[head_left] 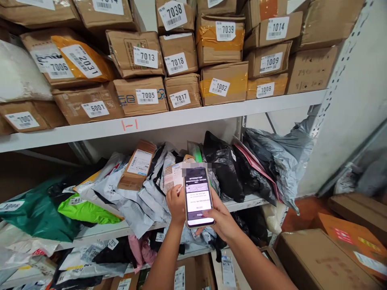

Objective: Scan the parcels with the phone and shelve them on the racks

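My right hand (pixel 223 219) is wrapped around a smartphone (pixel 198 197) from behind, its lit screen facing me with text boxes on it. My left hand (pixel 175 202) is closed on a small labelled parcel (pixel 171 177), held up just left of and behind the phone. Both hands hover in front of the middle shelf, over a heap of grey, white and black plastic mailer bags (pixel 142 197).
The upper shelf (pixel 187 117), marked "1-1", carries several numbered cardboard boxes such as 7005 (pixel 142 96) and 1002 (pixel 223 84). A green bag (pixel 86 210) lies left. Black bags (pixel 225 169) stand right of the phone. Large cartons (pixel 320 262) sit on the floor at right.
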{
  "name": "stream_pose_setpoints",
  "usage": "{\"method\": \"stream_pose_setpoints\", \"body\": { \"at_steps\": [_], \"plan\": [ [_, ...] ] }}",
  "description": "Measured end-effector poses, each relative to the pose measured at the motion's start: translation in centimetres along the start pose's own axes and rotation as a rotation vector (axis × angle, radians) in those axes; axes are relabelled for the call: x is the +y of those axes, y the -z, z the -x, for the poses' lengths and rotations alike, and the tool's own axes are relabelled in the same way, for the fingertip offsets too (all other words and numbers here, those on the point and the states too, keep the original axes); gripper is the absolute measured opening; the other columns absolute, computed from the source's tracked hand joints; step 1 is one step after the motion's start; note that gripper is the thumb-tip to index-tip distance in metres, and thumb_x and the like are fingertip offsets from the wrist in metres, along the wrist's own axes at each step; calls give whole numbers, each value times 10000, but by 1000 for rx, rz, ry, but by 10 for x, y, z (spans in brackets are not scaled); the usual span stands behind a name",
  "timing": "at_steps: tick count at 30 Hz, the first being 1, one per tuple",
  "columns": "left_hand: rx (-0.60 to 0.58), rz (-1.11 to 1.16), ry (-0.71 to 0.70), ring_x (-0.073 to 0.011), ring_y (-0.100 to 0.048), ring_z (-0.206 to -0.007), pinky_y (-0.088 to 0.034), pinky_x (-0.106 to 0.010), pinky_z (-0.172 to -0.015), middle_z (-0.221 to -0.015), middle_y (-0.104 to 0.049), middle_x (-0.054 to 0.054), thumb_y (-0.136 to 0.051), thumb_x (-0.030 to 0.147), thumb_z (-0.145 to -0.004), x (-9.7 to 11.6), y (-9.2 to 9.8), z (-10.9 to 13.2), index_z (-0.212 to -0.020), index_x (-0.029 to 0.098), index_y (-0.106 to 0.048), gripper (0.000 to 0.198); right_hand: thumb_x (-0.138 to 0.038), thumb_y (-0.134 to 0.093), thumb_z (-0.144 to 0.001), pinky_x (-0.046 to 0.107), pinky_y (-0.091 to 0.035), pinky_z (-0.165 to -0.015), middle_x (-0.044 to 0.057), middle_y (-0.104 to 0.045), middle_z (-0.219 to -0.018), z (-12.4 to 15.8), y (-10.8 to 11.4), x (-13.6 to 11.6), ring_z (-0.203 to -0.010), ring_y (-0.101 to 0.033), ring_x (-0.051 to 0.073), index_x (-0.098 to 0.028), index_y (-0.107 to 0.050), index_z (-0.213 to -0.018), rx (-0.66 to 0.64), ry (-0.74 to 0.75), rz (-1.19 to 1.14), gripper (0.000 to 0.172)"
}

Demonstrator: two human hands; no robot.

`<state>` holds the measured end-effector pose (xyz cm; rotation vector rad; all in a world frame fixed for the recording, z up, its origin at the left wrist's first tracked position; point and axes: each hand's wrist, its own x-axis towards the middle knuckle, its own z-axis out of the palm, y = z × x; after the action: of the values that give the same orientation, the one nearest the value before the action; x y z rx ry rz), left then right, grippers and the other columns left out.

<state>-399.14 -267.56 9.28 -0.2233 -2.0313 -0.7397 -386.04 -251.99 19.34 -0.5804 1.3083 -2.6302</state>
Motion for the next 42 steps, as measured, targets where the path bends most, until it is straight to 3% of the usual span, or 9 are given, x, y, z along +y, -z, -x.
{"method": "stream_pose_setpoints", "body": {
  "at_steps": [4, 8, 17, 23, 26, 30, 35, 38, 42],
  "plan": [
    [43, -70, -98, -257, -517, -1043, -381, -404, -937, -1077, -641, -122, -529, 177, -923, 5, -4, -1, -1109, 232, -723, 274, -364, -667, -860, 203, -467, -341, 105, -645, -1228, 11, 7, -5, -723, -713, 230, -330, -315, -1465, 172, 50, 16, 701],
    [150, -189, -223, -237, -515, -991, -389, -366, -903, -1083, -654, -92, -537, 109, -889, 7, -7, 0, -1123, 258, -732, 339, -420, -655, -868, 206, -461, -324, 100, -672, -1165, 20, 18, -7, -697, -719, 234, -326, -274, -1474, 269, 95, 11, 722],
    [128, -204, -213, -247, -524, -986, -384, -380, -887, -1082, -656, -98, -557, 112, -871, 13, -7, -3, -1125, 278, -738, 353, -182, -671, -742, 265, -560, -398, 53, -705, -1047, 46, 39, -16, -759, -730, 261, -293, -330, -1409, 258, 113, 31, 757],
    [175, -240, -224, -264, -503, -1057, -318, -487, -1068, -1092, -652, -94, -604, 134, -854, 13, -9, -5, -1126, 278, -734, 334, -151, -640, -759, 278, -580, -439, 53, -711, -1064, 57, 46, -20, -735, -726, 236, -293, -354, -1371, 209, 122, 49, 691],
    [211, -227, -246, -253, -511, -1046, -320, -492, -1075, -1041, -639, -93, -599, 144, -865, 14, -6, -5, -1083, 275, -752, 296, -148, -631, -791, 280, -593, -463, 52, -703, -1096, 61, 51, -20, -761, -729, 233, -296, -381, -1334, 184, 150, 79, 617],
    [287, -144, -314, -239, -525, -993, -382, -489, -1021, -984, -613, -94, -597, 138, -867, 26, 9, 8, -1059, 232, -753, 265, -142, -623, -818, 270, -602, -481, 52, -704, -1076, 66, 56, -20, -802, -729, 237, -286, -384, -1332, 161, 166, 101, 585],
    [369, -138, -397, -208, -567, -916, -430, -450, -960, -888, -621, -65, -696, 117, -782, 47, 37, 46, -964, 242, -776, 234, -141, -647, -798, 265, -609, -461, 54, -679, -1124, 71, 60, -18, -774, -721, 214, -297, -374, -1347, 166, 163, 65, 632],
    [383, -133, -477, -176, -575, -826, -453, -372, -836, -832, -631, -41, -757, 76, -719, 58, 56, 64, -927, 257, -771, 276, -150, -669, -785, 268, -617, -455, 59, -665, -1149, 75, 62, -16, -781, -718, 210, -301, -359, -1358, 163, 146, 43, 669],
    [382, -134, -569, -144, -557, -708, -392, -301, -677, -760, -631, -15, -802, 27, -677, 69, 77, 73, -848, 244, -743, 283, -153, -680, -797, 268, -627, -473, 61, -650, -1185, 82, 62, -14, -783, -717, 196, -308, -358, -1369, 141, 137, 33, 674]
  ]
}}
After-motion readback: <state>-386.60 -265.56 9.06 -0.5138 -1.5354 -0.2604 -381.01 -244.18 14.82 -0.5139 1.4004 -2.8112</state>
